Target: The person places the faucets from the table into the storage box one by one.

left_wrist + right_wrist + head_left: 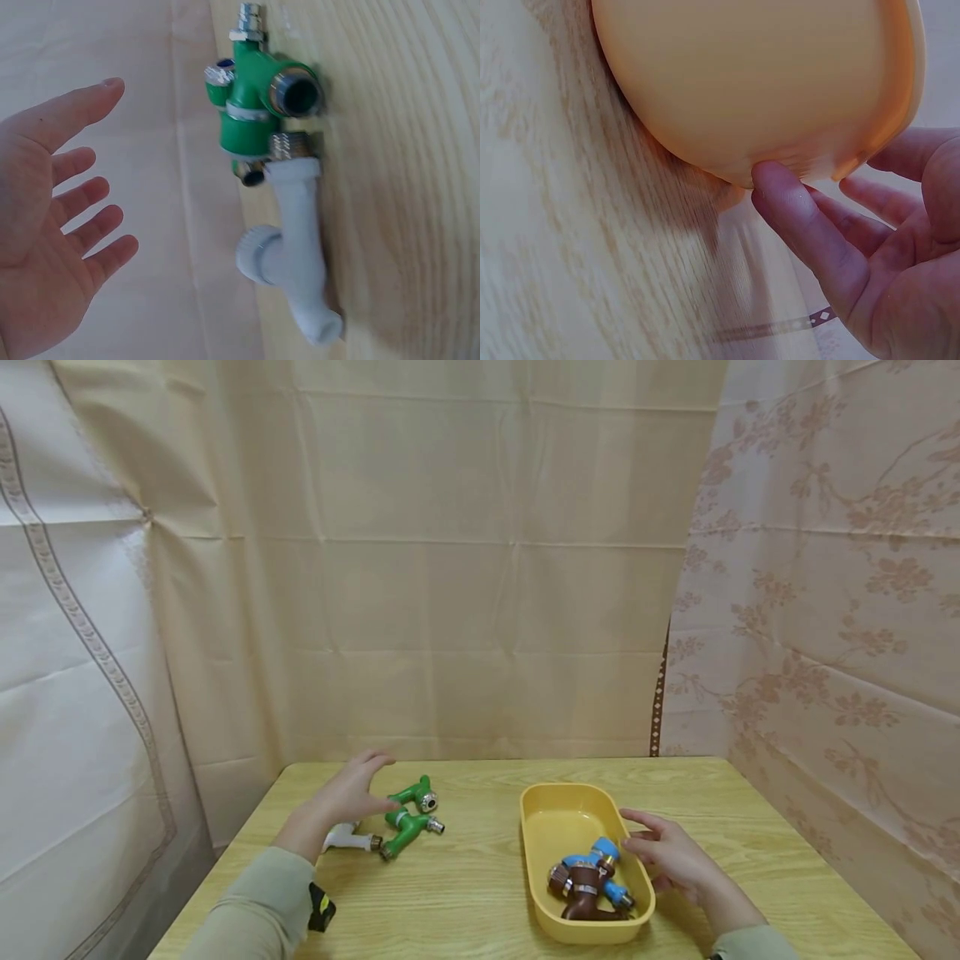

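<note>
My left hand [341, 797] hovers beside a cluster of taps at the left, fingers spread and holding nothing. Under and beside it lie two green taps [408, 835] with metal fittings, one behind the other, and a white tap [300, 232] with a threaded metal end. To the right stands a yellow plastic tray [551, 827], holding a brown tap [585, 881] that lies across a blue tap [604, 850]. My right hand [675, 860] is at the tray's right side, its fingertips [776, 184] against the outer wall and rim without wrapping round it.
The wood-grain table [465, 893] ends at a beige curtain [465, 568] behind it. A patterned cloth [840, 610] hangs along the right side and a white one [82, 693] along the left. A black-and-yellow item [322, 908] is by the left sleeve.
</note>
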Demonstrator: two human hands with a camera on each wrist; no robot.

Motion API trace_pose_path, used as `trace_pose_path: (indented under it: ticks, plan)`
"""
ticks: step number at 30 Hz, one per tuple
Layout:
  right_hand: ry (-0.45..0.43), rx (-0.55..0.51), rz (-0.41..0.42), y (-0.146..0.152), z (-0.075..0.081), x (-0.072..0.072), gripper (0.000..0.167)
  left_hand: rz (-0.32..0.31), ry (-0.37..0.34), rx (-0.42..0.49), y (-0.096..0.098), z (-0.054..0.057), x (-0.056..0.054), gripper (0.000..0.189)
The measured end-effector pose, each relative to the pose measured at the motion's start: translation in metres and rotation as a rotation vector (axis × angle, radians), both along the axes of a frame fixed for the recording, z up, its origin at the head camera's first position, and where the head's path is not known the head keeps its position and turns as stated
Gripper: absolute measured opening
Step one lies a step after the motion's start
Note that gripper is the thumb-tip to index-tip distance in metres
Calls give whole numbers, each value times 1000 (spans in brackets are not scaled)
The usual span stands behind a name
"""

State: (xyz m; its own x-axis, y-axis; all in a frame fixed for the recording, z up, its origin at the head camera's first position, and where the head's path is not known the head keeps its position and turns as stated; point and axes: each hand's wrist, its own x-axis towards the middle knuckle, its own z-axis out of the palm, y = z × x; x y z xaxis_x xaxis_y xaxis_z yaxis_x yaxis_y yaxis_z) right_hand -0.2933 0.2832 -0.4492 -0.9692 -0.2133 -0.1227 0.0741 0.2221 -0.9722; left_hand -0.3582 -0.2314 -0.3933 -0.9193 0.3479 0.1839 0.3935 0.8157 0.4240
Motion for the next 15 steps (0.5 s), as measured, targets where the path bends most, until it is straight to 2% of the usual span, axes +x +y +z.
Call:
trace_pose_path:
  ticks: [5, 15]
  plan:
    - [2, 0, 4, 1, 0, 0, 72, 30, -48, 2, -6, -7, -1, 79]
    - [6, -12, 10, 1, -2, 0, 72, 51, -120, 6, -17, -21, -1, 79]
